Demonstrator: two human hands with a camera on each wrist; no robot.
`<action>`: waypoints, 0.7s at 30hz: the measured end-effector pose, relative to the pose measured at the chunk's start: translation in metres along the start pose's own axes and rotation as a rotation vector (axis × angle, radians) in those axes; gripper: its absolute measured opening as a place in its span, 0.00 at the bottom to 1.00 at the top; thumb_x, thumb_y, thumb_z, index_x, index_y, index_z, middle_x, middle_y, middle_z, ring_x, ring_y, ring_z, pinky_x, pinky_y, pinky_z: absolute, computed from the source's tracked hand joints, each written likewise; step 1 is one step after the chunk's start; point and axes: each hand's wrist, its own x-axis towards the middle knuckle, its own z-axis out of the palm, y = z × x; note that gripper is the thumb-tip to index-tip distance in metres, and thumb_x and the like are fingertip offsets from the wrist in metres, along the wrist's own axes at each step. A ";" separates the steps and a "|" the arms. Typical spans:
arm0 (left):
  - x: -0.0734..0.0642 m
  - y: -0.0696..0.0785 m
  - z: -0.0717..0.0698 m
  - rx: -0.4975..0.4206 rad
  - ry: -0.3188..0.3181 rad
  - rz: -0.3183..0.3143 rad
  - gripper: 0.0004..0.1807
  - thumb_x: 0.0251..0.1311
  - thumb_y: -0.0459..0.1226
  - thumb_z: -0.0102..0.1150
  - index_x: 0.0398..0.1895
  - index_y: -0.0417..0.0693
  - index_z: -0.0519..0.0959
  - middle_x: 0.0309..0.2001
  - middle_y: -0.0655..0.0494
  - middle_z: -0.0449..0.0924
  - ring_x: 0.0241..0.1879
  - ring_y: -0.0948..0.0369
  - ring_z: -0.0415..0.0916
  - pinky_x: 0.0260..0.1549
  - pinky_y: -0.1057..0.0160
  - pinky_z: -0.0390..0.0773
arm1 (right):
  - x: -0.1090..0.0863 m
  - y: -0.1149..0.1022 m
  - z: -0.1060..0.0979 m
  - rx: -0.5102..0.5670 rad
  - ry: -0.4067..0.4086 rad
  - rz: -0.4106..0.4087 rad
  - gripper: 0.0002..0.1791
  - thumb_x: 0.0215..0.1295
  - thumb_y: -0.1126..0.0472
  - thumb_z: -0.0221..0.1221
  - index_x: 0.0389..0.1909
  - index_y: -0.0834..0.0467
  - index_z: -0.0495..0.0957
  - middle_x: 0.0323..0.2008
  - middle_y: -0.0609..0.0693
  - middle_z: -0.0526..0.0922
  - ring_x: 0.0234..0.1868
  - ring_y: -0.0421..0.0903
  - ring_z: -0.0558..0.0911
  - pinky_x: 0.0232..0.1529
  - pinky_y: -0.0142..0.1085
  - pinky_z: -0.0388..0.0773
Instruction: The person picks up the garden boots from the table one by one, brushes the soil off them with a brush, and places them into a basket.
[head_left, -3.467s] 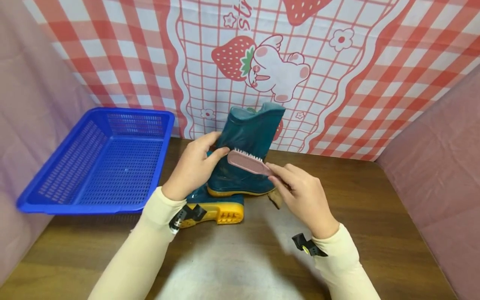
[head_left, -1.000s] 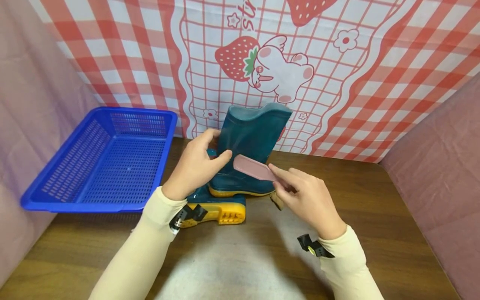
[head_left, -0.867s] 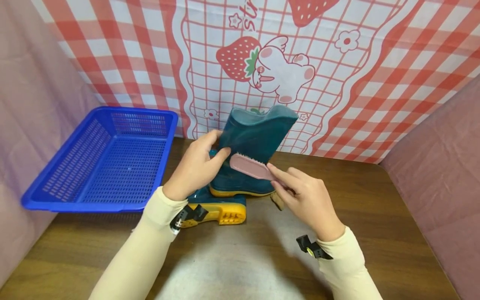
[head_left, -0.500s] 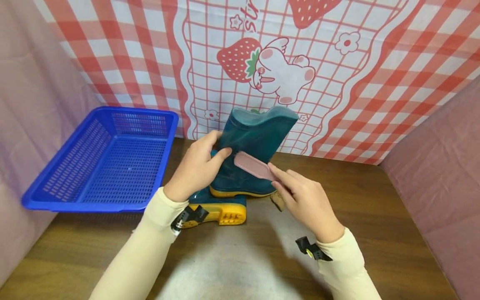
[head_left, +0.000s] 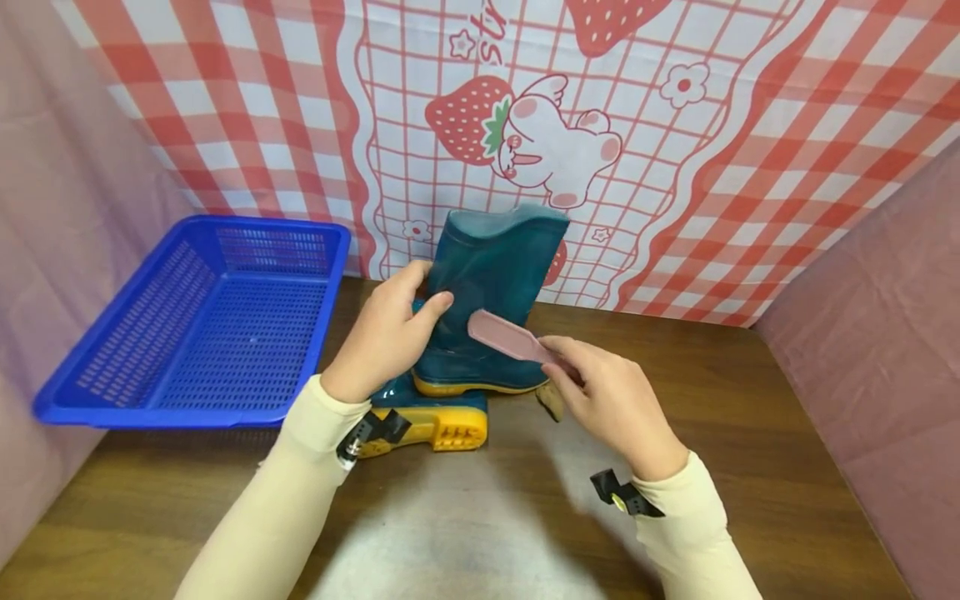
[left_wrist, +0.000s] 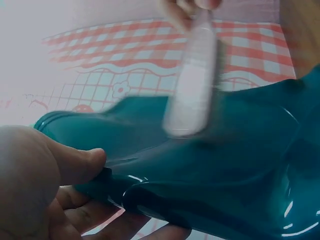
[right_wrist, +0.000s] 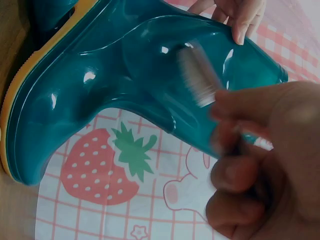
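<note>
A teal rubber boot with a yellow sole stands on the table, leaning slightly. My left hand grips the back of its shaft, thumb on the near side and fingers curled behind, as the left wrist view shows. In my right hand is the handle of a pink brush, pinched between thumb and fingers. The brush head lies over the lower shaft, its back towards the head camera. White bristles face the boot in the right wrist view; the brush is blurred in the left wrist view.
Another teal boot with a yellow sole lies on its side in front, partly behind my left wrist. A blue plastic basket stands at the left. A small brown piece lies by the boot toe. A strawberry-print cloth hangs behind.
The brush has shifted about over the shaft, its bristles showing in some earlier head frames. The boot's top leaned right, then came back left. Both hands keep their hold.
</note>
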 end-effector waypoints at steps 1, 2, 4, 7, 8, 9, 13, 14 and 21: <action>0.000 0.000 0.000 -0.007 -0.001 -0.003 0.20 0.77 0.45 0.55 0.65 0.46 0.73 0.50 0.52 0.79 0.36 0.55 0.73 0.39 0.54 0.78 | 0.000 -0.001 0.000 0.007 0.019 -0.018 0.19 0.70 0.57 0.67 0.59 0.53 0.81 0.32 0.44 0.83 0.25 0.39 0.72 0.25 0.35 0.69; -0.001 0.000 -0.001 -0.014 -0.002 0.001 0.21 0.76 0.45 0.56 0.65 0.46 0.73 0.50 0.53 0.79 0.34 0.55 0.73 0.37 0.54 0.78 | 0.001 -0.003 0.000 0.014 0.037 -0.037 0.19 0.69 0.58 0.67 0.59 0.53 0.80 0.30 0.44 0.80 0.23 0.38 0.71 0.24 0.34 0.68; -0.001 0.000 -0.001 -0.034 -0.005 0.016 0.21 0.75 0.44 0.58 0.66 0.47 0.73 0.50 0.54 0.79 0.33 0.56 0.73 0.35 0.56 0.78 | 0.001 -0.005 0.000 0.025 0.066 -0.065 0.19 0.69 0.60 0.68 0.58 0.56 0.77 0.27 0.43 0.77 0.21 0.37 0.68 0.21 0.32 0.66; -0.002 -0.001 -0.001 -0.064 -0.012 0.051 0.21 0.72 0.42 0.60 0.65 0.49 0.75 0.50 0.55 0.80 0.40 0.58 0.76 0.37 0.57 0.81 | 0.000 -0.008 0.000 0.035 0.106 -0.094 0.18 0.66 0.63 0.68 0.54 0.58 0.76 0.26 0.45 0.76 0.21 0.37 0.68 0.20 0.30 0.66; -0.002 -0.001 -0.001 -0.071 -0.012 0.061 0.21 0.71 0.42 0.61 0.65 0.50 0.75 0.50 0.56 0.80 0.42 0.59 0.76 0.38 0.56 0.82 | 0.000 -0.009 0.000 0.037 0.116 -0.102 0.17 0.66 0.64 0.67 0.53 0.58 0.76 0.27 0.45 0.76 0.21 0.37 0.68 0.20 0.30 0.66; -0.002 -0.001 -0.001 -0.078 -0.012 0.066 0.21 0.71 0.41 0.61 0.64 0.50 0.75 0.50 0.56 0.80 0.45 0.60 0.76 0.40 0.56 0.82 | 0.000 -0.009 0.000 0.038 0.124 -0.106 0.16 0.65 0.65 0.67 0.52 0.58 0.77 0.27 0.45 0.77 0.22 0.37 0.69 0.21 0.31 0.67; -0.002 -0.001 0.001 -0.075 -0.004 0.069 0.20 0.70 0.41 0.61 0.63 0.51 0.76 0.50 0.57 0.80 0.45 0.60 0.77 0.43 0.55 0.83 | 0.001 -0.010 0.001 0.041 0.128 -0.114 0.14 0.67 0.65 0.67 0.51 0.58 0.79 0.30 0.46 0.78 0.26 0.39 0.71 0.25 0.33 0.70; -0.002 -0.001 0.001 -0.071 -0.004 0.067 0.20 0.71 0.41 0.61 0.63 0.51 0.76 0.49 0.56 0.80 0.43 0.59 0.77 0.42 0.55 0.83 | 0.001 -0.010 0.001 0.042 0.125 -0.114 0.13 0.67 0.64 0.67 0.51 0.58 0.79 0.31 0.46 0.79 0.26 0.39 0.72 0.26 0.34 0.72; -0.002 0.001 0.004 0.002 0.011 0.064 0.18 0.74 0.41 0.59 0.64 0.48 0.75 0.48 0.54 0.79 0.37 0.57 0.75 0.38 0.56 0.79 | 0.002 -0.007 0.003 0.033 0.094 -0.096 0.13 0.68 0.65 0.67 0.50 0.57 0.79 0.36 0.48 0.83 0.30 0.41 0.76 0.30 0.37 0.77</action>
